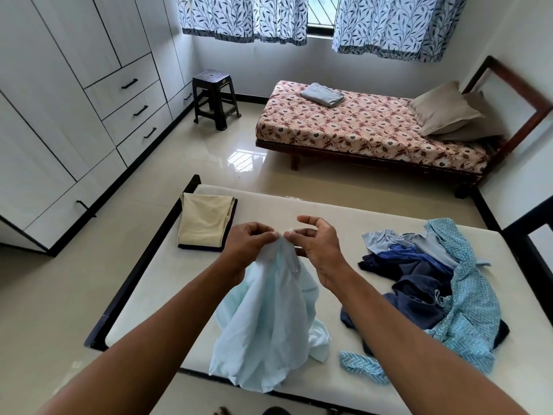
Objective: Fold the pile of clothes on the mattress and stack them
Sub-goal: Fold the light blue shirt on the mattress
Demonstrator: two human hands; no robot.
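Observation:
A pale blue garment (266,327) hangs from both hands above the white mattress (167,295), its lower folds draping onto the mattress near the front edge. My left hand (251,238) and my right hand (314,244) pinch its top edge close together. To the right lies a loose pile of clothes (431,283): light blue, dark blue and navy pieces with a turquoise zigzag-patterned garment over them. At the far left corner of the mattress sits a folded stack (205,221), cream on top of a dark piece.
White wardrobe doors and drawers (74,115) line the left wall. A dark plastic stool (214,97) stands by them. Beyond the mattress is a bed with a floral sheet (359,124), a folded grey cloth and pillows on it. Glossy tiled floor (209,163) lies between.

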